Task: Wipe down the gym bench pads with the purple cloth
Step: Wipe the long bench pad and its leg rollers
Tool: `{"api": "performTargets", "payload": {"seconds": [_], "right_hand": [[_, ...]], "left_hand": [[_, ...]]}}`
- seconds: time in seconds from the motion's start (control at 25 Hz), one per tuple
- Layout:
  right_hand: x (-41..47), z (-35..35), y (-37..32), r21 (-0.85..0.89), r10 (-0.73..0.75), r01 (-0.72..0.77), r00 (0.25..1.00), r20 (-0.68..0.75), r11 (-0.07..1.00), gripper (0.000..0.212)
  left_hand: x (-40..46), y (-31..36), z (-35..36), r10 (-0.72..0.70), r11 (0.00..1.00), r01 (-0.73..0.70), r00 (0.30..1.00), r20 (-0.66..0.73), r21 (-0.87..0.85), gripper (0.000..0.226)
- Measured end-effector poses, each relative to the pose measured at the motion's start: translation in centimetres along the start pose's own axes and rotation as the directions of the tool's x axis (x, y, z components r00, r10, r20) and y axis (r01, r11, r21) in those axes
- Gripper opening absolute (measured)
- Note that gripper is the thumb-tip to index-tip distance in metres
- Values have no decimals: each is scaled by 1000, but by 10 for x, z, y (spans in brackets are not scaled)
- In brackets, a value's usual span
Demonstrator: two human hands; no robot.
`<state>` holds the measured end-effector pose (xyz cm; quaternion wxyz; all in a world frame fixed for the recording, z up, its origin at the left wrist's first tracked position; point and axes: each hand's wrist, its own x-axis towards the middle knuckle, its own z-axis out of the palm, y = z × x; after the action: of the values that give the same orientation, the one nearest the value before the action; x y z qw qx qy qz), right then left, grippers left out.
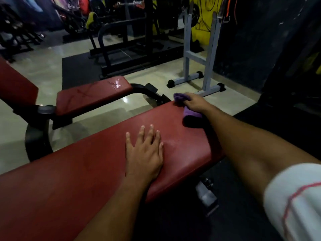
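- Red vinyl long bench pad [97, 171] is the landmark; it fills the lower frame, running from the near left up to a far-right corner.
- Purple crumpled cloth [188, 111] sits at that far-right corner of the pad, bunched, part poking out beyond the knuckles.
- Right hand [195, 102] has its fingers curled round the cloth, gripping it against the corner edge.
- Left hand [145, 152] lies flat mid-pad, fingers straight and spread, holding nothing, bracing.
- Second red pad [90, 94] lies beyond the long pad's far side, across a floor gap; a shiny patch shows near its far end, wet or worn, can't tell.
- Step judged: wiping the corner. To do it well, flatten the cloth for more contact, press evenly, pull overlapping strokes back along the pad, shift the bracing hand off unwiped vinyl.
- Grey metal rack stand [199, 54] stands on the floor past the corner.
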<state>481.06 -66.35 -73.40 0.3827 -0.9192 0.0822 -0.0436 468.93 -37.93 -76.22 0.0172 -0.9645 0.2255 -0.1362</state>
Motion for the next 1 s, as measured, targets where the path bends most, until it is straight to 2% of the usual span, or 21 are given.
{"api": "performTargets", "payload": {"seconds": [0.08,0.24,0.32,0.48,0.56,0.72,0.84,1.0], "right_hand": [[20,13,-18,6,7,-7,999,52,1000,29],[22,7,-7,8,58,-60,985,160,998,40],[-3,-5,6,-12,45,-43,980,192,999,42],[-94,-37,30,72,91,-110,969,231,991,44],[-151,-50,42,115,103,-132,968,229,985,42],[-221,-52,46,193,90,-109,990,106,975,43],[-194,-48,37,191,93,-105,993,72,976,40],[-69,-20,9,42,-15,11,994,109,999,40]], "left_hand": [[1,-3,2,0,1000,0,1000,7,-3,62],[5,-2,1,-24,996,33,994,111,-86,68],[4,-1,-1,-21,993,37,989,144,-109,60],[3,-1,-5,-28,991,50,984,177,-120,58],[2,0,-8,-26,991,50,982,185,-126,58],[2,1,-9,-28,989,52,986,165,-141,58],[1,0,-6,-39,986,61,989,139,-154,57],[4,-1,0,-43,986,64,990,135,-152,58]]}}
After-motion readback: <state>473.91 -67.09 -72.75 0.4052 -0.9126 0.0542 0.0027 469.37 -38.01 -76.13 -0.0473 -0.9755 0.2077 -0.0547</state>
